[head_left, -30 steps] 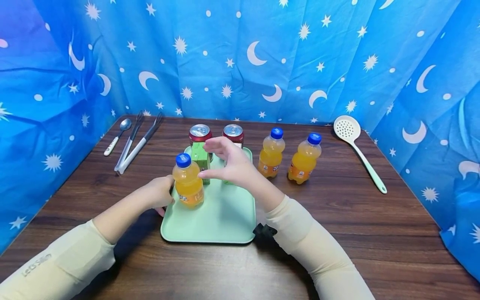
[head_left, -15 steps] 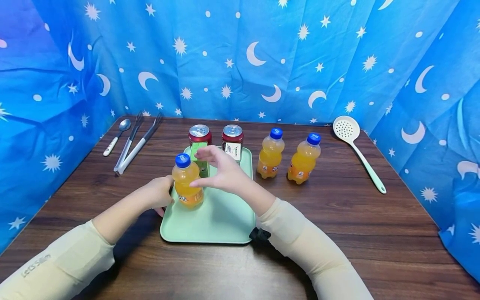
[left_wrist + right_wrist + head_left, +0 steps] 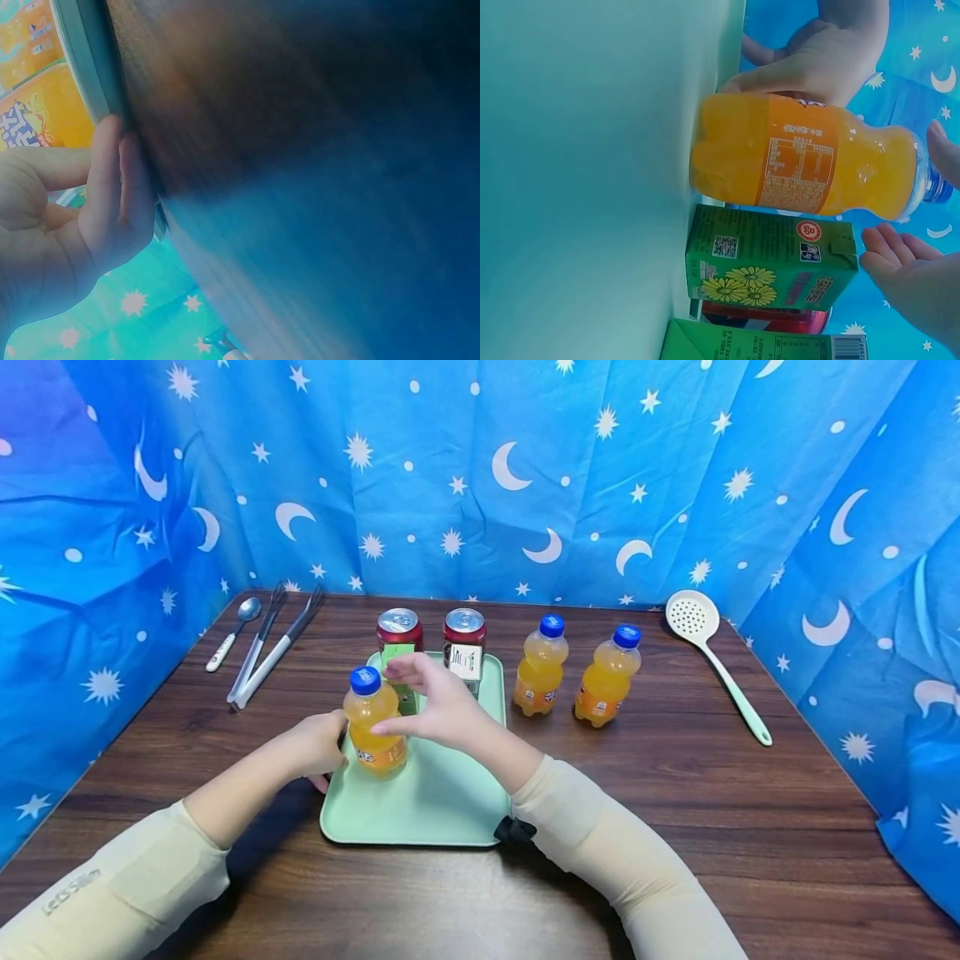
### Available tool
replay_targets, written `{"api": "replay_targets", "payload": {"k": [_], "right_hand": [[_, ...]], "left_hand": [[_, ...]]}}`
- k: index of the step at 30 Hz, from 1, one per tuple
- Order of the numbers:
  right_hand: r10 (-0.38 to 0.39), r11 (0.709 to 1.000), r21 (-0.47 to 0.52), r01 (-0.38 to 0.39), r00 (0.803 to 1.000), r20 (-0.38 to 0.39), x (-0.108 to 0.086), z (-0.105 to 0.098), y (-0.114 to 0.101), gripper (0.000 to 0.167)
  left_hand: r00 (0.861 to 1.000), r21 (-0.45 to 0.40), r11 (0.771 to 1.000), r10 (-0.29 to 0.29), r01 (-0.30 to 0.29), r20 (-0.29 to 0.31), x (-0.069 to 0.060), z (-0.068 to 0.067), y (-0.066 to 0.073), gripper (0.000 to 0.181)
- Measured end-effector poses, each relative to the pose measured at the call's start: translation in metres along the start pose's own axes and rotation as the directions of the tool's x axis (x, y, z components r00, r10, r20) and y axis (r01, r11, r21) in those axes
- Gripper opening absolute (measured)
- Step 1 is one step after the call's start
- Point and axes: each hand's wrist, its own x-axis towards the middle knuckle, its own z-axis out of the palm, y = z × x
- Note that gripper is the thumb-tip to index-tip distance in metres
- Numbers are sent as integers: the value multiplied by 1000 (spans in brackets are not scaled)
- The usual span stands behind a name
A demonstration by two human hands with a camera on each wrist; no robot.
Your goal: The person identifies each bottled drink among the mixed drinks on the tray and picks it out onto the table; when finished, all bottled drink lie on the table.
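An orange soda bottle (image 3: 377,727) with a blue cap stands upright on the left side of a pale green tray (image 3: 442,802). My left hand (image 3: 315,743) grips the tray's left rim beside this bottle; in the left wrist view its fingertips touch the rim. My right hand (image 3: 442,702) hovers over the tray, thumb and fingers spread apart. The right wrist view shows that thumb (image 3: 946,154) near the bottle's cap and the fingers near the top of a green drink carton (image 3: 769,259), with gaps between. A second green carton (image 3: 765,343) stands farther along the tray.
Two red cans (image 3: 400,625) stand at the tray's far end. Right of the tray are two more orange soda bottles (image 3: 538,668). A slotted skimmer (image 3: 693,617) lies far right; a spoon (image 3: 234,635) and tongs (image 3: 273,652) lie far left. A blue curtain surrounds the table.
My right hand has moved left and slightly nearer, closer to the bottle, uncovering the right carton's top. My left hand stays at the tray's rim.
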Motion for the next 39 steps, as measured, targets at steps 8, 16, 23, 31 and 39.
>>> {"api": "replay_targets", "payload": {"k": [8,16,23,31,39], "right_hand": [[-14,1000,-14,14,1000,10,1,2,0,73],[-5,1000,23,5,1000,30,3,4,1,74],[-2,999,37,0,999,42,6,8,3,74],[20,1000,0,-20,998,55,7,10,5,76],[48,999,-20,-47,997,62,6,11,1,75]], "left_hand": [[1000,4,1000,-2,2,0,1,0,0,49],[1000,-3,1000,-1,1,4,1,-1,-1,49],[1000,-7,1000,0,1,3,1,-1,-1,48],[1000,-9,1000,0,0,-1,0,0,0,51],[1000,-10,1000,-2,2,0,1,0,-2,53]]}}
